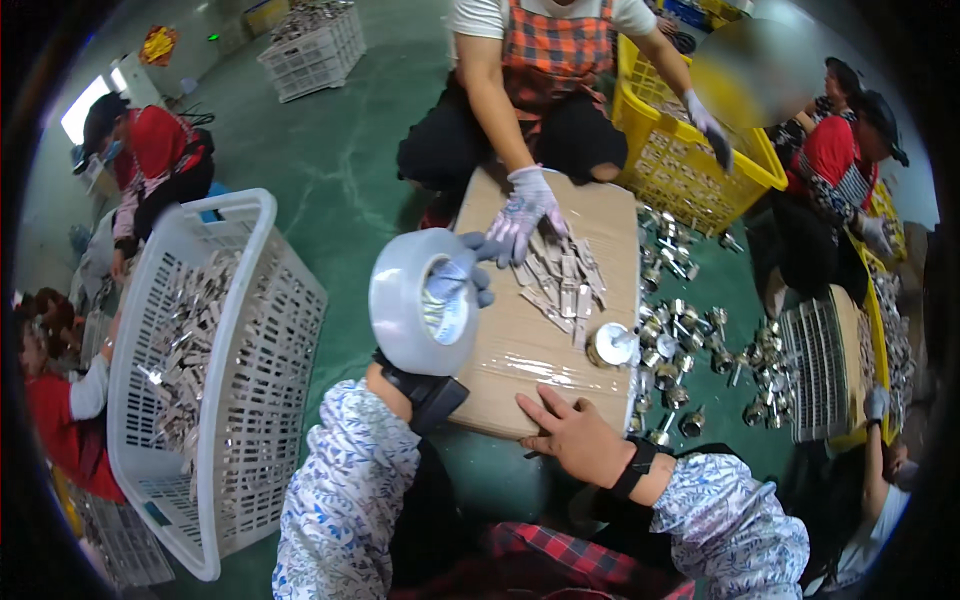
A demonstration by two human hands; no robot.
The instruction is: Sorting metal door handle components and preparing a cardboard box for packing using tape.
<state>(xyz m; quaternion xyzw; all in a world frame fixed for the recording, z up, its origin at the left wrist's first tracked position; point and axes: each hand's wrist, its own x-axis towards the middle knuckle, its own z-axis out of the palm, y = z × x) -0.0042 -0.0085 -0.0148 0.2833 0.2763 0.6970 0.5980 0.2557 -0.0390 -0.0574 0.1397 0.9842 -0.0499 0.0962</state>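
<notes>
My left hand point(465, 275), in a grey glove, grips a wide roll of clear tape point(395, 315), its fingers reaching through and around the core. The roll is held up over the left side of a cardboard-topped work surface point(500, 385). My bare right hand point(582, 442) lies with fingers spread on the near edge of the cardboard. Beyond it, a round metal part with a white top point(612, 345) stands by the right edge. A loose pile of flat metal pieces point(568, 285) lies farther off, touched by a co-worker's gloved hand point(527, 215).
On the left stands a white slatted basket point(265, 370) holding many metal pieces. Metal knob-like parts with stems point(685, 340) lie scattered on the right. A yellow basket point(690, 165) stands far right, under the co-worker's other hand. Several other people sit around.
</notes>
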